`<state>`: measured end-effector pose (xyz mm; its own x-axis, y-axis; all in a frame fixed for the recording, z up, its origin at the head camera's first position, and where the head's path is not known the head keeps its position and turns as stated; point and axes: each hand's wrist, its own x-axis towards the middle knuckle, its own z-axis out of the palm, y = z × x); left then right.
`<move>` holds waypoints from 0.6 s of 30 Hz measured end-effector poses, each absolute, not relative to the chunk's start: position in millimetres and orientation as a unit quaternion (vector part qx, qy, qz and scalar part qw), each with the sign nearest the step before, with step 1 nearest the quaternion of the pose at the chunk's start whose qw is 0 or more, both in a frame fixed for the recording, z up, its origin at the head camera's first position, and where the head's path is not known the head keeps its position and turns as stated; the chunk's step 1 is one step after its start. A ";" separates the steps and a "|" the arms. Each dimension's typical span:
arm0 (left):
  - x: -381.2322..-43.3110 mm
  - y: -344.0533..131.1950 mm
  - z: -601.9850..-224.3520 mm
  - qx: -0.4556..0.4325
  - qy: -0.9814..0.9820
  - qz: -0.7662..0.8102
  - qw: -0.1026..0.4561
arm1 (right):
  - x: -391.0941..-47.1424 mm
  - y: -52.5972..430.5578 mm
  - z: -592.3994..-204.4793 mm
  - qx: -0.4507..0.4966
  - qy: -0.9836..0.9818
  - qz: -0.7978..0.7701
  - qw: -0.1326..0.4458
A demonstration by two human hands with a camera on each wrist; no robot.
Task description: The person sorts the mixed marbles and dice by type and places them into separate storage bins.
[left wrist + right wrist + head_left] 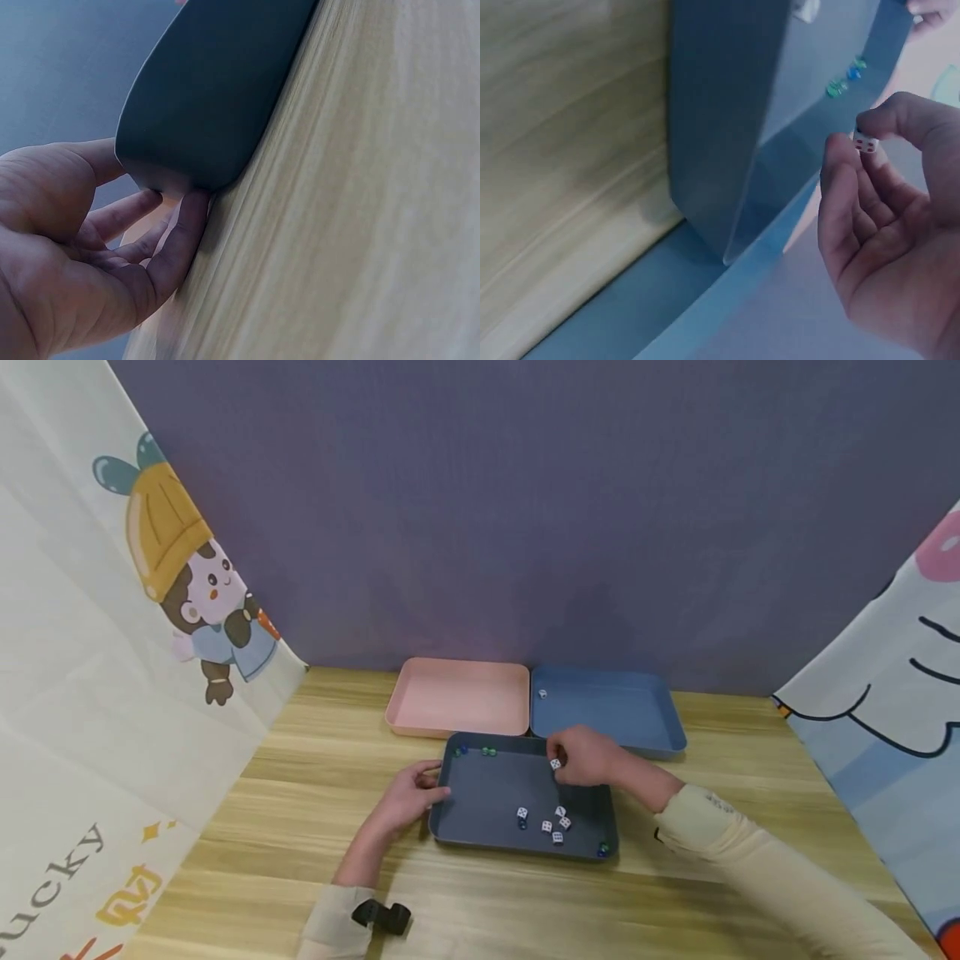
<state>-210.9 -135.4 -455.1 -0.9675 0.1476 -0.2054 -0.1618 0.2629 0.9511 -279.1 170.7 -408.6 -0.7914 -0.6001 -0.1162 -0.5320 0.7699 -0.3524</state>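
Observation:
A dark grey tray (487,793) lies on the wooden table, with several white dice (557,837) towards its front right. Green and blue glass beads (489,751) lie near its corners. My left hand (408,793) grips the tray's left side, thumb over the rim and fingers against the outer wall (202,97). Above the tray's back right part, my right hand (588,756) pinches a white die (865,141) between thumb and fingertip. One face of that die shows red dots in the right wrist view.
Behind the dark tray stand a pink tray (461,693) on the left and a blue tray (607,710) on the right. A single white die (542,693) lies in the blue one. A grey-purple cloth (525,510) hangs along the table's back edge.

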 end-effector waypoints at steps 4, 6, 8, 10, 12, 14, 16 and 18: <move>-207.5 -134.5 -448.2 -0.010 0.787 0.603 0.131 | -287.6 174.3 -401.4 -0.301 0.931 -0.183 0.093; -206.9 -134.6 -447.1 -0.012 0.785 0.605 0.132 | -294.1 176.5 -397.5 -0.308 0.928 -0.196 0.076; -206.9 -134.6 -446.9 -0.009 0.785 0.605 0.130 | -302.2 178.8 -394.6 -0.307 0.927 -0.209 0.058; -207.2 -134.4 -447.1 -0.005 0.783 0.609 0.129 | -311.1 180.5 -391.9 -0.298 0.928 -0.220 0.045; -208.0 -134.2 -447.5 0.001 0.781 0.611 0.129 | -320.8 181.7 -390.9 -0.272 0.935 -0.224 0.038; -209.5 -134.4 -449.3 0.004 0.779 0.613 0.131 | -331.0 182.4 -390.7 -0.246 0.941 -0.229 0.039; -211.8 -135.5 -453.1 0.001 0.775 0.618 0.135 | -340.5 182.2 -390.7 -0.225 0.943 -0.240 0.044; -214.7 -136.6 -459.3 -0.003 0.771 0.622 0.136 | -349.4 182.9 -391.2 -0.210 0.944 -0.250 0.050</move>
<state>-214.7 -136.6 -459.3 -0.9630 0.1641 -0.2139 -0.1743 0.2266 0.9583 -349.4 182.9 -391.2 -0.9066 -0.4218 0.0096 -0.3714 0.7870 -0.4926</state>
